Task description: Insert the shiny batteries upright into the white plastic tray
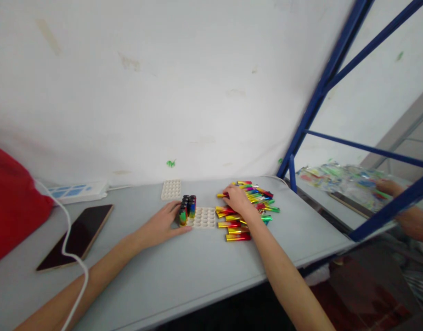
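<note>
A white tray with round holes (206, 217) lies on the grey table (183, 271), with several colourful batteries (188, 207) standing upright in its left rows. My left hand (165, 223) rests flat beside the tray's left edge, fingers stretched out and touching it. My right hand (237, 200) reaches into a loose pile of shiny colourful batteries (247, 207) to the right of the tray, fingers curled down onto them. Whether it holds one is hidden. A second, empty white tray (171, 189) lies behind.
A phone (76, 235) with a white cable lies at the left, near a white power strip (78, 191) and a red bag (11, 202). A blue metal frame (318, 96) stands at the right. Beyond it another person's hand (390, 187) works at colourful wrappers.
</note>
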{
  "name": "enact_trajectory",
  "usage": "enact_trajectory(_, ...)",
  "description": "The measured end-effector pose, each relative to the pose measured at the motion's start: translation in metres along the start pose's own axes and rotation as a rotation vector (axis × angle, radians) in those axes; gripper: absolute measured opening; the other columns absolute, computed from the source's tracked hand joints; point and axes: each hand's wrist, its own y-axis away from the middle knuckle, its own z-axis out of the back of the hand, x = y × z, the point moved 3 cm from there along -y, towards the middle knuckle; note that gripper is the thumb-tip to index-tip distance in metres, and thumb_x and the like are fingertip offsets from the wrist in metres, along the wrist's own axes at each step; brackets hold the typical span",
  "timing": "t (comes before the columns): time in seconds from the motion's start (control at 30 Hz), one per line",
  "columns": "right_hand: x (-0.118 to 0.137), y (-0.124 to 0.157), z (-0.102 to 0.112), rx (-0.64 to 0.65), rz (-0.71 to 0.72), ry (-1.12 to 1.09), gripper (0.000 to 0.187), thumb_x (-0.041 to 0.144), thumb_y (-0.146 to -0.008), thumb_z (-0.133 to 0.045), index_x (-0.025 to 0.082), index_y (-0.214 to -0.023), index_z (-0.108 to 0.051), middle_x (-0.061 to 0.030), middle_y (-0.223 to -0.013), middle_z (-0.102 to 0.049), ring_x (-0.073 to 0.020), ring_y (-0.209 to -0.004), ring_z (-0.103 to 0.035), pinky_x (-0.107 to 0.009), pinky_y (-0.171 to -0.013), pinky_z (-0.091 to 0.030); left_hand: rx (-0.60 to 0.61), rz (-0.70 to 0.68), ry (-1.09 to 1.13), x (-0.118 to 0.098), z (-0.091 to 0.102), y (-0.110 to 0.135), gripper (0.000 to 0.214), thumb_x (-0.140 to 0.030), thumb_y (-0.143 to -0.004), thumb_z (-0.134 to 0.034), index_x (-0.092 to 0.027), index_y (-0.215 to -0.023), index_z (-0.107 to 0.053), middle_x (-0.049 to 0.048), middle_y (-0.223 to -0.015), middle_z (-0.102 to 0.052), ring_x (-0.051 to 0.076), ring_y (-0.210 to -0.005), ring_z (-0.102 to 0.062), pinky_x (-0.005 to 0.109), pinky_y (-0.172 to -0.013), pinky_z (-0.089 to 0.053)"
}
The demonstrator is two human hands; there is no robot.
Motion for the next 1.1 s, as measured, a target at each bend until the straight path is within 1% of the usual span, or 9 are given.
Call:
enact_trajectory(0.13, 0.010, 0.000, 0.004, -0.058, -0.006, 0.005, 0.023, 0.027, -0.108, -0.061, 0.014, -0.117, -0.077, -0.0183, -0.120, -0.077, -0.0273, -0.114, -0.070, -0.036, -0.102, -0.047, -0.012, -0.016, 0.017, -0.001, 0.001, 0.000, 0.066, -0.066, -0.091, -0.072, -0.027, -0.142, -0.062, 0.0154, -0.149, -0.063, 0.039, -0.140, -0.060, 0.056, -0.122, -0.049)
enact_trajectory(0.3, 0.016, 0.000, 0.015, -0.252, 0.024, -0.269, 0.039, 0.035, -0.116, -0.038, 0.019, -0.128, -0.072, -0.0083, -0.093, -0.079, -0.0224, -0.084, -0.072, -0.029, -0.078, -0.046, -0.001, 0.007, 0.012, -0.004, 0.003, -0.001, 0.070, -0.070, -0.091, -0.071, -0.021, -0.140, -0.063, 0.0188, -0.148, -0.062, 0.039, -0.139, -0.061, 0.056, -0.122, -0.049)
enact_trajectory(0.37, 0.019, 0.000, 0.014, -0.311, 0.058, -0.408, 0.039, 0.038, -0.114, -0.041, 0.020, -0.125, -0.074, -0.0058, -0.089, -0.077, -0.0210, -0.080, -0.069, -0.029, -0.077, -0.045, 0.004, 0.013, 0.015, -0.005, 0.004, -0.001, 0.071, -0.070, -0.091, -0.070, -0.019, -0.140, -0.063, 0.0197, -0.149, -0.062, 0.039, -0.140, -0.060, 0.055, -0.123, -0.048)
enact_trajectory(0.47, 0.022, -0.001, 0.007, -0.345, 0.015, -0.598, 0.033, 0.046, -0.104, -0.060, 0.020, -0.118, -0.074, 0.0012, -0.074, -0.067, -0.0176, -0.068, -0.059, -0.027, -0.070, -0.043, -0.014, 0.005, 0.025, -0.006, 0.004, 0.000, 0.069, -0.068, -0.092, -0.071, -0.020, -0.140, -0.062, 0.0178, -0.148, -0.062, 0.038, -0.140, -0.060, 0.055, -0.123, -0.048)
enact_trajectory(0.57, 0.028, -0.003, -0.002, -0.320, -0.044, -0.714, 0.038, 0.058, -0.093, -0.070, 0.020, -0.086, -0.068, 0.0069, -0.061, -0.049, -0.0144, -0.059, -0.046, -0.027, -0.061, -0.037, -0.029, -0.007, 0.023, -0.005, 0.003, 0.000, 0.068, -0.069, -0.091, -0.072, -0.021, -0.139, -0.063, 0.0166, -0.148, -0.063, 0.039, -0.139, -0.061, 0.056, -0.122, -0.050)
enact_trajectory(0.63, 0.035, -0.003, -0.005, -0.291, -0.008, -0.751, 0.048, 0.064, -0.094, -0.064, 0.022, -0.071, -0.056, 0.0056, -0.062, -0.048, -0.0145, -0.062, -0.047, -0.027, -0.063, -0.038, -0.033, -0.018, 0.022, -0.005, 0.002, 0.001, 0.068, -0.069, -0.091, -0.072, -0.022, -0.140, -0.063, 0.0163, -0.148, -0.064, 0.039, -0.139, -0.061, 0.055, -0.121, -0.050)
enact_trajectory(0.83, 0.058, 0.003, -0.012, -0.089, 0.121, -1.019, 0.047, 0.067, -0.104, -0.045, 0.024, -0.091, -0.055, 0.0033, -0.073, -0.061, -0.0155, -0.067, -0.062, -0.028, -0.071, -0.049, -0.023, -0.010, 0.014, -0.008, 0.004, 0.001, 0.070, -0.070, -0.092, -0.071, -0.023, -0.143, -0.062, 0.0160, -0.149, -0.063, 0.037, -0.140, -0.060, 0.051, -0.122, -0.050)
enact_trajectory(0.93, 0.068, 0.006, -0.016, 0.009, 0.105, -1.158, 0.048, 0.073, -0.101, -0.048, 0.025, -0.101, -0.055, 0.0078, -0.066, -0.051, -0.0139, -0.056, -0.053, -0.027, -0.061, -0.048, -0.023, 0.001, 0.022, -0.008, 0.003, 0.000, 0.072, -0.070, -0.091, -0.072, -0.022, -0.143, -0.063, 0.0175, -0.149, -0.064, 0.039, -0.140, -0.060, 0.054, -0.122, -0.049)
enact_trajectory(1.1, 0.074, 0.009, -0.013, 0.056, -0.024, -1.290, 0.058, 0.085, -0.091, -0.053, 0.027, -0.094, -0.050, 0.0084, -0.069, -0.038, -0.0111, -0.051, -0.032, -0.023, -0.045, -0.028, -0.031, -0.006, 0.023, -0.008, 0.002, 0.000, 0.071, -0.070, -0.090, -0.072, -0.022, -0.143, -0.064, 0.0176, -0.148, -0.065, 0.039, -0.139, -0.060, 0.055, -0.123, -0.048)
